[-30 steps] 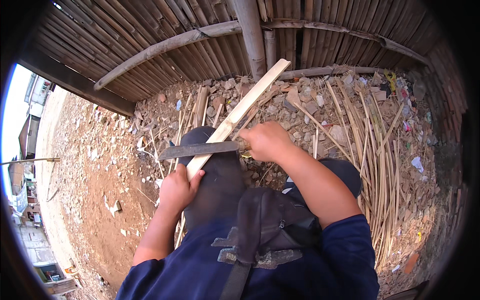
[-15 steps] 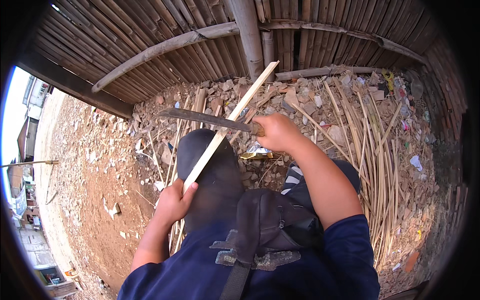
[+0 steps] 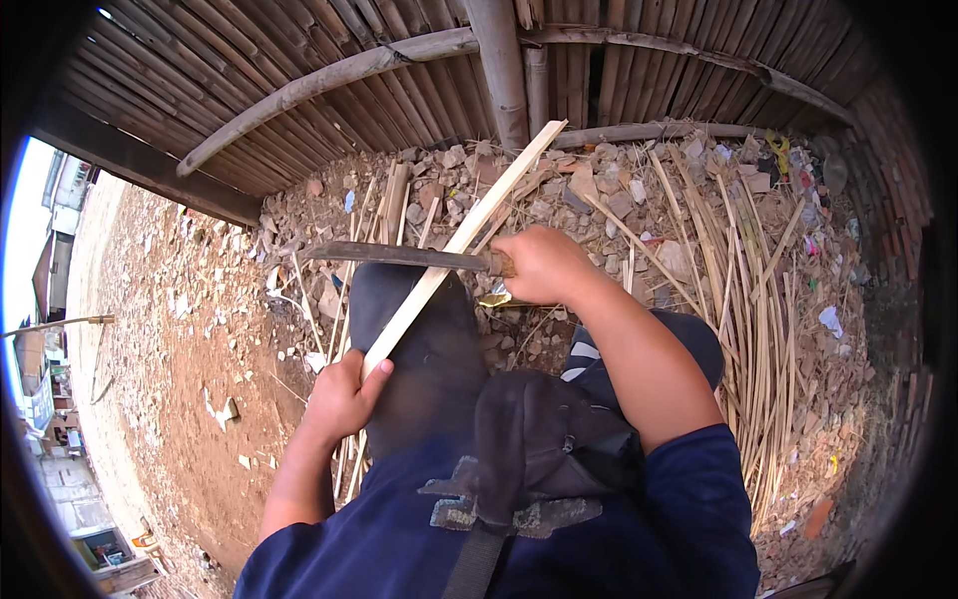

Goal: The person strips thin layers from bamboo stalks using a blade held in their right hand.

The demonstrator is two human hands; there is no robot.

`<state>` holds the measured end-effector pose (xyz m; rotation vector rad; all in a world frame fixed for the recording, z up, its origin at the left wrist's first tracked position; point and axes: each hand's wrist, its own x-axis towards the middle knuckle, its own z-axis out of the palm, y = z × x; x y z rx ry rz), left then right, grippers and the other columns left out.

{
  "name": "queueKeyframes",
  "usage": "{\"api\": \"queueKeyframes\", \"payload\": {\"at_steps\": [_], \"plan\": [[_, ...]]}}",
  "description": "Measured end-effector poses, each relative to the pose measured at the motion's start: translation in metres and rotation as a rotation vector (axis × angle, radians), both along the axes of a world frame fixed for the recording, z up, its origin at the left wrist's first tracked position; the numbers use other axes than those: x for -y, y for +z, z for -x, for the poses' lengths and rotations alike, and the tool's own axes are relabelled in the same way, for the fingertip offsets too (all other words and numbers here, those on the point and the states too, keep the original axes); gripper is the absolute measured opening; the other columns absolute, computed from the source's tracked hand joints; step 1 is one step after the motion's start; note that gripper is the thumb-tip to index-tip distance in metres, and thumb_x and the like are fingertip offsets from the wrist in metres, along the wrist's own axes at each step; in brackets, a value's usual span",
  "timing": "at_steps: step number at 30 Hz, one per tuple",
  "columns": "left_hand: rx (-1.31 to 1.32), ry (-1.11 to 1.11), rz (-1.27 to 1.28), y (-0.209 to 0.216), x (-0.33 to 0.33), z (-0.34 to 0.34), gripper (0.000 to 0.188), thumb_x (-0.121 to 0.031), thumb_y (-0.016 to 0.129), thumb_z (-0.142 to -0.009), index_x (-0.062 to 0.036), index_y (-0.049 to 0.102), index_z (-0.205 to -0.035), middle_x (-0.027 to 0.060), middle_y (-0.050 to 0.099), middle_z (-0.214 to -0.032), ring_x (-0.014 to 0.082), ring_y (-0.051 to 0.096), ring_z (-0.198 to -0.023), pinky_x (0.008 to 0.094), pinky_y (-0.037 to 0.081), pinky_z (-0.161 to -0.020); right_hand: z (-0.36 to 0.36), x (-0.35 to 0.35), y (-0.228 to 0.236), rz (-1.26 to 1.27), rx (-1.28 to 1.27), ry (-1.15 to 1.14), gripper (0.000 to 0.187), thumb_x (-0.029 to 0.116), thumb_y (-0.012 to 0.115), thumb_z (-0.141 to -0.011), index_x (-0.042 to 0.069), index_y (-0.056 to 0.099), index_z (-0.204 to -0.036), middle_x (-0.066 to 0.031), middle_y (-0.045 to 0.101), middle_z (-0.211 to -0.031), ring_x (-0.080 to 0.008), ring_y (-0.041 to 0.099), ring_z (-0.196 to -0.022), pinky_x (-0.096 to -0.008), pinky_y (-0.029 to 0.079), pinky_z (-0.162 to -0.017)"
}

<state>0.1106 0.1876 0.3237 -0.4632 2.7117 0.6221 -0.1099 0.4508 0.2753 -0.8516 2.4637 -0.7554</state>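
Note:
My left hand (image 3: 342,399) is closed around the near end of a long pale bamboo strip (image 3: 491,204), which slants up and away to the right over my left knee. In my right hand (image 3: 544,265) is the short wooden handle of a machete (image 3: 399,256). Its dark blade points left and lies across the strip just beyond the knee, seemingly touching it. The fingers of my right hand are wrapped round the handle and partly hidden.
Many split bamboo strips (image 3: 743,339) lie in a pile at my right, and several more stick out beside my left leg. Rubble and litter (image 3: 599,190) cover the ground ahead. A bamboo wall (image 3: 299,70) with a post stands in front. Bare dirt (image 3: 200,399) spreads at left.
The machete and my right hand have moved slightly toward me along the bamboo strip, and the blade lies more level. My left hand keeps its hold with little movement.

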Motion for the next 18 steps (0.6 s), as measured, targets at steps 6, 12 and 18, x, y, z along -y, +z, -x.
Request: {"api": "queueKeyframes", "payload": {"at_steps": [6,12,18], "plan": [[0.002,-0.01,-0.101,0.001,0.008,0.008,0.055,-0.049,0.057,-0.099,0.0025,0.054,-0.081,0.027,0.062,-0.07,0.0478,0.063,-0.073,0.0506,0.048,-0.067,0.012,-0.008,-0.013,0.167,0.09,-0.157,0.027,0.014,0.068,-0.072,0.003,0.068,-0.097,-0.0203,0.07,-0.085,-0.038,0.069,-0.086,-0.0461,0.054,-0.078],[0.029,-0.006,-0.08,-0.003,0.006,0.006,0.056,-0.051,0.055,-0.1,0.0022,0.055,-0.082,0.0264,0.062,-0.072,0.0462,0.063,-0.072,0.0493,0.048,-0.067,0.013,-0.006,-0.007,0.071,0.062,-0.092,0.026,0.013,0.068,-0.073,0.003,0.069,-0.097,-0.0213,0.069,-0.083,-0.0369,0.069,-0.083,-0.0453,0.053,-0.077],[0.035,-0.001,-0.077,0.001,0.008,0.003,0.055,-0.05,0.056,-0.099,0.0025,0.055,-0.081,0.0271,0.062,-0.071,0.047,0.063,-0.073,0.0501,0.048,-0.067,0.003,-0.005,-0.015,0.15,-0.066,-0.126,0.029,0.015,0.068,-0.075,0.004,0.07,-0.102,-0.0223,0.071,-0.091,-0.0391,0.068,-0.087,-0.0444,0.053,-0.078]]}}
